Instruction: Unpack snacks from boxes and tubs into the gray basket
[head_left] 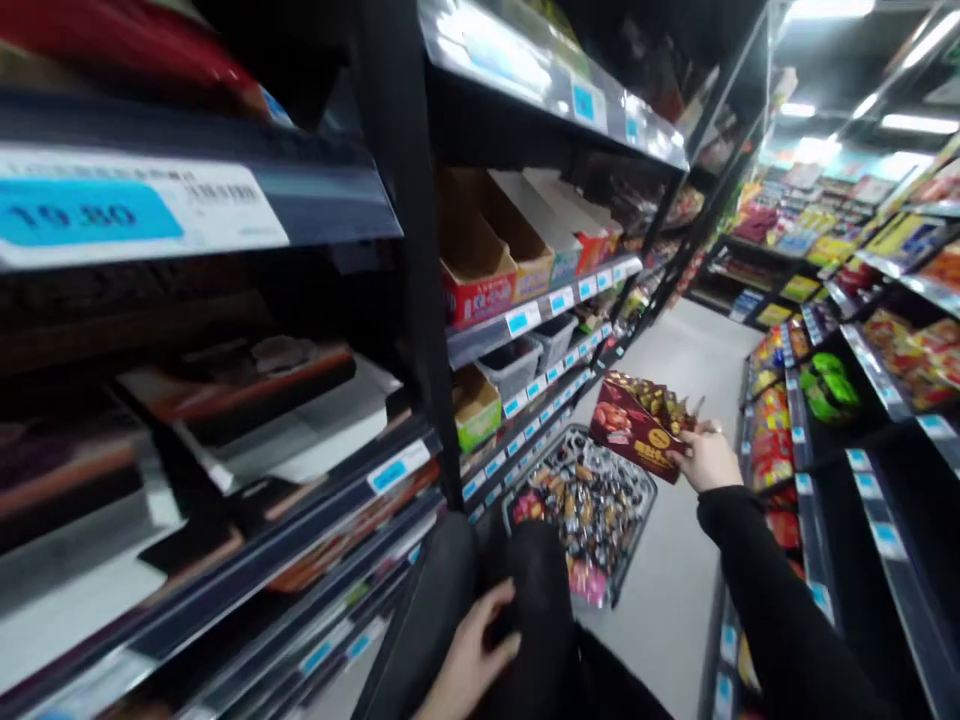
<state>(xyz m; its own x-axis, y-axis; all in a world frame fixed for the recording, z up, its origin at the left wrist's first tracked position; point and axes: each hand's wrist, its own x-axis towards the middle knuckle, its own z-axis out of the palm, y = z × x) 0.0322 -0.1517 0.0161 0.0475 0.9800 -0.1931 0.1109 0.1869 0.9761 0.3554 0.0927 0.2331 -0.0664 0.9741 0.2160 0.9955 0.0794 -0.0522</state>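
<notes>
My right hand (709,457) grips the near right edge of a dark red-brown cardboard snack box (626,428), held tilted above the aisle floor. Gold-wrapped packets (660,402) stand inside it, and a food picture is printed on its front. Below and behind the box, a crate (651,490) on the floor is filled with many small wrapped snacks (585,510) in dark, brown and pink packaging. My left hand (472,650) is by my knees, thumb and fingers apart, with nothing in it.
Dark shelving (409,250) rises close on my left, with price tags, open cartons (480,250) and grey bins (514,365). Shelves with bagged snacks (772,420) and a green package (829,388) line the right. A pale floor (686,345) runs between them.
</notes>
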